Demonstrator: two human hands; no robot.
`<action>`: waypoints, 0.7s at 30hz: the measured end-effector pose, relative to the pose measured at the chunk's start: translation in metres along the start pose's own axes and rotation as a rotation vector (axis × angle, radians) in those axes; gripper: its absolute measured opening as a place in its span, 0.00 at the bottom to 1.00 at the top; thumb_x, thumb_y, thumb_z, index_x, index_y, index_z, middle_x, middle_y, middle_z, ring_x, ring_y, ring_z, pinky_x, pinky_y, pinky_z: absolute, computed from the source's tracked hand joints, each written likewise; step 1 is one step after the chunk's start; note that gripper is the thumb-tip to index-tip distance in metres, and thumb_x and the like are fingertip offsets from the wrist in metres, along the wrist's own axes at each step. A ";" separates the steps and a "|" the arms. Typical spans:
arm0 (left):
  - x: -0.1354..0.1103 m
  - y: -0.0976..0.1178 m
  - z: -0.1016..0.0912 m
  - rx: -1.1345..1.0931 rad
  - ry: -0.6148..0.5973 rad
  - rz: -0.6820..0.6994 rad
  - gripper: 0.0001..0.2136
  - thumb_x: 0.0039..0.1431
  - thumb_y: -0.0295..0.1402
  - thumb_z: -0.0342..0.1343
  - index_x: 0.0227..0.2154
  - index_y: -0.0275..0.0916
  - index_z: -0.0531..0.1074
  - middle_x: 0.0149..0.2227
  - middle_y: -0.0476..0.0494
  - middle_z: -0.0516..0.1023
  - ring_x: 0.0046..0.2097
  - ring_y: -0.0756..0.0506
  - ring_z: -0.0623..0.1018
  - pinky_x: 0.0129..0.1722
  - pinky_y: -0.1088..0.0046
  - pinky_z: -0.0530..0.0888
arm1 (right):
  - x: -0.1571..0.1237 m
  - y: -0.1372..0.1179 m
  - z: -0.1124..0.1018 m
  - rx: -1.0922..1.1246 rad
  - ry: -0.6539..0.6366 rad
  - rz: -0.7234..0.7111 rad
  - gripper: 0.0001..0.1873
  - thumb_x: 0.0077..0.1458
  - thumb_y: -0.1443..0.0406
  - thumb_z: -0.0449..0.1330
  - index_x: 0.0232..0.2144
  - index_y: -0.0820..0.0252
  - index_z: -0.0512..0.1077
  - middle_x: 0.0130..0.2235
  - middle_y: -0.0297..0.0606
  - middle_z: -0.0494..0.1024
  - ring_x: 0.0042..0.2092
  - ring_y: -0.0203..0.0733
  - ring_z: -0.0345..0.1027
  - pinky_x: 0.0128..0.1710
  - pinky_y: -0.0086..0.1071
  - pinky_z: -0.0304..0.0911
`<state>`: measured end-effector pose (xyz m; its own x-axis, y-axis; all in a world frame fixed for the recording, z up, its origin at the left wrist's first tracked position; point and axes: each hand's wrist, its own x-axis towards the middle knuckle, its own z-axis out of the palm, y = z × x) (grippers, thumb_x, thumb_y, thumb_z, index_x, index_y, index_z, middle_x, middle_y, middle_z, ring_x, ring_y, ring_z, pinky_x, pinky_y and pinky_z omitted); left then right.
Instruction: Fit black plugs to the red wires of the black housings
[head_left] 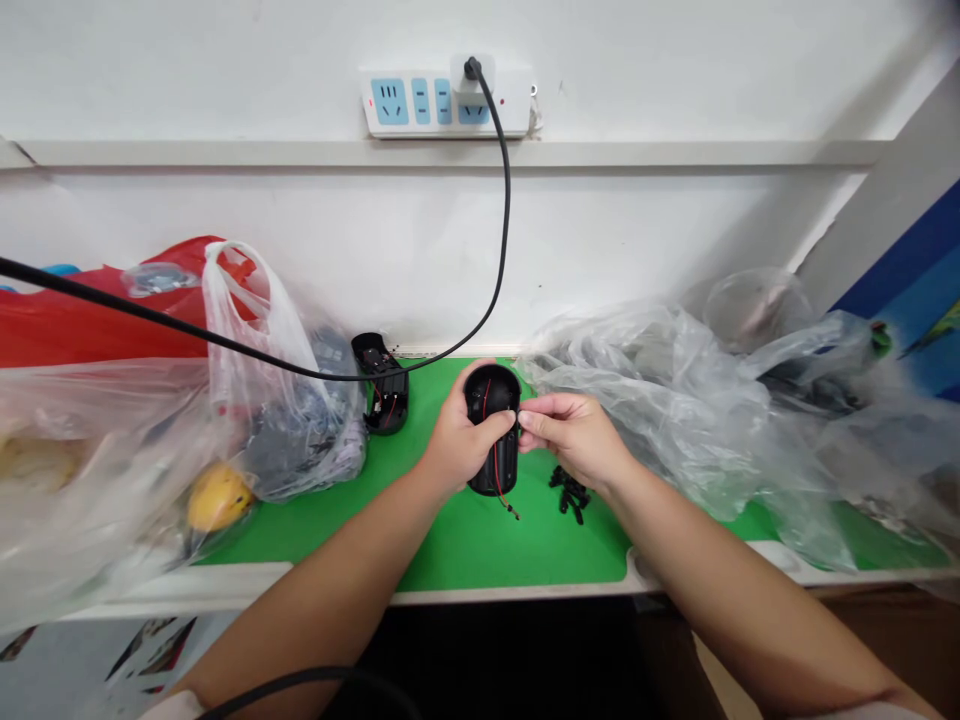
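Note:
An open, elongated black plastic shell is upright in my left hand, its hollow side facing me. My left thumb presses across its middle while the fingers go behind it. A thin red wire runs down the inside and hangs past the bottom edge, ending in a small tip. At the shell's right rim, my right hand pinches thumb and forefinger together; whatever is between them is too small to make out. Below that hand, several small black pieces lie heaped on the green mat.
Another black shell with wires stands back left. Bulging plastic bags and a yellow object crowd the left; clear plastic bags cover the right. A black cable loops down from a wall power strip.

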<state>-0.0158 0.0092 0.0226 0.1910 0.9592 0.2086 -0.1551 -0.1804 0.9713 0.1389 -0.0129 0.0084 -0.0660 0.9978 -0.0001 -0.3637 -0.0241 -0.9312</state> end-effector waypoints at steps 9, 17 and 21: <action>-0.002 0.002 -0.002 -0.166 -0.064 -0.191 0.26 0.43 0.29 0.63 0.48 0.41 0.65 0.31 0.51 0.72 0.25 0.50 0.73 0.25 0.71 0.74 | -0.002 -0.004 0.002 0.029 -0.094 0.000 0.11 0.43 0.63 0.71 0.29 0.63 0.76 0.24 0.34 0.77 0.24 0.33 0.71 0.28 0.28 0.71; -0.001 -0.003 -0.004 -0.152 -0.092 -0.181 0.23 0.44 0.30 0.63 0.45 0.40 0.65 0.30 0.51 0.70 0.27 0.49 0.73 0.27 0.70 0.75 | -0.002 -0.003 0.001 -0.002 -0.098 -0.031 0.11 0.44 0.62 0.70 0.29 0.63 0.75 0.23 0.33 0.76 0.24 0.32 0.71 0.27 0.27 0.70; 0.000 -0.003 -0.003 -0.095 -0.089 -0.123 0.25 0.43 0.30 0.62 0.47 0.39 0.64 0.31 0.51 0.71 0.28 0.50 0.73 0.28 0.71 0.74 | -0.002 -0.003 0.001 -0.045 -0.077 -0.056 0.12 0.43 0.61 0.70 0.29 0.62 0.75 0.23 0.32 0.76 0.24 0.33 0.70 0.27 0.28 0.70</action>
<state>-0.0181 0.0100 0.0194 0.2991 0.9488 0.1019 -0.2153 -0.0369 0.9758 0.1389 -0.0150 0.0113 -0.1191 0.9898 0.0788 -0.3264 0.0359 -0.9445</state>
